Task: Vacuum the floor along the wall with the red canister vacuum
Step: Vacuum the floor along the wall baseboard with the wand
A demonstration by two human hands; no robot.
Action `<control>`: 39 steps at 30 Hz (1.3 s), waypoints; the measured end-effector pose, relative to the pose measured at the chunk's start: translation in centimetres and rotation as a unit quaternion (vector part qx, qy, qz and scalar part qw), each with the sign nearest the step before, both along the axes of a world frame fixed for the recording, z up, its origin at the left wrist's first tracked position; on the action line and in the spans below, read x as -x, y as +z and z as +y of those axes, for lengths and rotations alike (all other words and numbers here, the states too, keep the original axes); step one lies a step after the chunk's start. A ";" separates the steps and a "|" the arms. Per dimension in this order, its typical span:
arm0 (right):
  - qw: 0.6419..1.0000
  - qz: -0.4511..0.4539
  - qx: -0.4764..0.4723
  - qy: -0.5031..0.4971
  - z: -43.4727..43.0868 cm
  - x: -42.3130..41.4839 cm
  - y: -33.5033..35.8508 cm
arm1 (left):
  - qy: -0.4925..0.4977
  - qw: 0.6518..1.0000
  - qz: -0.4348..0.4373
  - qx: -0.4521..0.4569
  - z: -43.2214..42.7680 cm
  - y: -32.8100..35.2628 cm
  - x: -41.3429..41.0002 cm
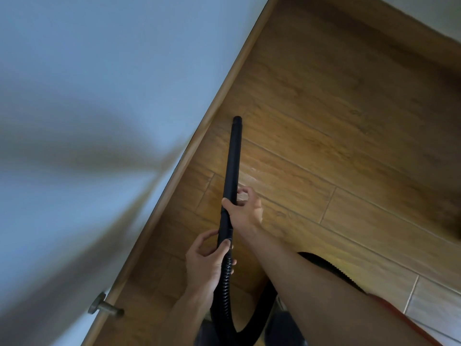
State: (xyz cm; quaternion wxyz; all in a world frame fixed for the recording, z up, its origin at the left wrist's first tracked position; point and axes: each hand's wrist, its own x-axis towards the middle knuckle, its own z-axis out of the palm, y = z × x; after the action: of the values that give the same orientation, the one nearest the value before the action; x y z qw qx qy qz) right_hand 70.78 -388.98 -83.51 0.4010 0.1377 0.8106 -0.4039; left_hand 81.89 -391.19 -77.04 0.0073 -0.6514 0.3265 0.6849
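Observation:
A black vacuum wand points away from me over the wooden floor, its open tip close to the baseboard of the pale wall. My right hand grips the wand at its lower part. My left hand holds the joint where the wand meets the ribbed black hose. The hose loops down and back up behind my right forearm. A strip of the red canister shows under that forearm, mostly hidden.
A metal door stopper sticks out from the wall at the lower left. Paler tiles adjoin the wooden floor at the lower right. A dark object sits at the right edge.

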 end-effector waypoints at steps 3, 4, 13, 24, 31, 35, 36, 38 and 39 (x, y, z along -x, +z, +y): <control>0.999 0.001 0.007 0.032 -1.0 -1.7 -0.1 | 0.011 1.000 -0.011 0.013 -0.7 0.0 -1.7; 0.999 0.003 0.008 0.043 -1.2 -2.3 -0.1 | 0.015 1.000 -0.013 0.015 -0.7 0.1 -2.3; 0.998 -0.012 -0.011 0.062 3.1 -4.3 1.0 | 0.031 0.999 -0.007 0.022 3.9 0.5 -4.8; 0.990 -0.032 -0.019 0.135 4.8 -6.8 2.9 | 0.028 0.996 -0.022 0.083 7.2 2.8 -7.4; 0.977 -0.038 -0.033 0.206 4.5 -11.6 3.2 | 0.092 0.993 -0.059 0.050 8.5 3.4 -11.2; 0.983 -0.030 -0.050 0.175 6.5 -12.8 2.8 | 0.091 0.994 -0.051 0.031 9.8 3.3 -12.5; 0.983 -0.025 -0.057 0.171 6.8 -13.4 2.8 | 0.091 0.994 -0.048 0.030 10.1 3.3 -13.0; 0.985 -0.021 -0.056 0.163 6.9 -14.6 3.0 | 0.085 0.995 -0.046 0.021 10.1 3.5 -14.0; 0.986 -0.021 -0.052 0.159 6.8 -15.3 3.1 | 0.083 0.995 -0.046 0.020 9.9 3.6 -14.7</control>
State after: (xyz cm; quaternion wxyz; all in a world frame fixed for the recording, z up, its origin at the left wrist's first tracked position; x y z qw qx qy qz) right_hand 86.06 -382.19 -80.43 0.4696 0.0365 0.8332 -0.2897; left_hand 96.55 -381.29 -73.44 -0.0476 -0.7070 0.2839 0.6460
